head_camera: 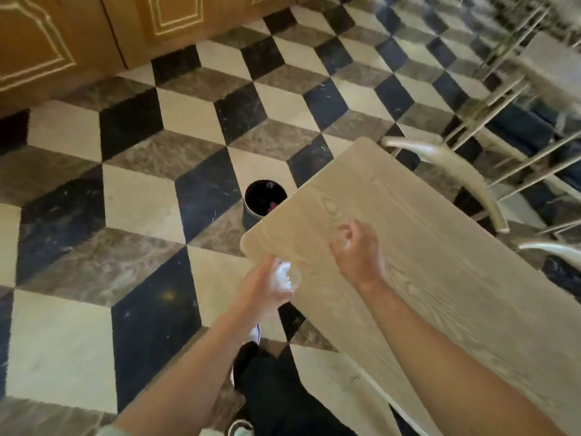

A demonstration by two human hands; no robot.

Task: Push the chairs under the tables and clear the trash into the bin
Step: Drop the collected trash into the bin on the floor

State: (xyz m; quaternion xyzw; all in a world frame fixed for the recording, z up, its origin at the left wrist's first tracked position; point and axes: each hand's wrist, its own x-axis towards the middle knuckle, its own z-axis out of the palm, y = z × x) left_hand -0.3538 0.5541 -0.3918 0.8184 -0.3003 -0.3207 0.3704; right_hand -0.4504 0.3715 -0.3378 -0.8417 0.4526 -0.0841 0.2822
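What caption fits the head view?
Left hand holding crumpled white trash beside light wooden table, near round dark bin.

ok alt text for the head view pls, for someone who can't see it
Seen from above, a person's left hand holds white crumpled trash at the corner of a pale wooden table, while the right hand pinches a small white scrap above the tabletop. A round bin stands on the checkered floor just past the table, with chairs at the right.

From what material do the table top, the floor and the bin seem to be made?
Table top: pale wood or wood-look laminate, matte; grain lines show. Floor: polished stone, likely marble; veined black, grey and cream tiles. Bin: possibly metal, a smooth grey wall; too small to tell.
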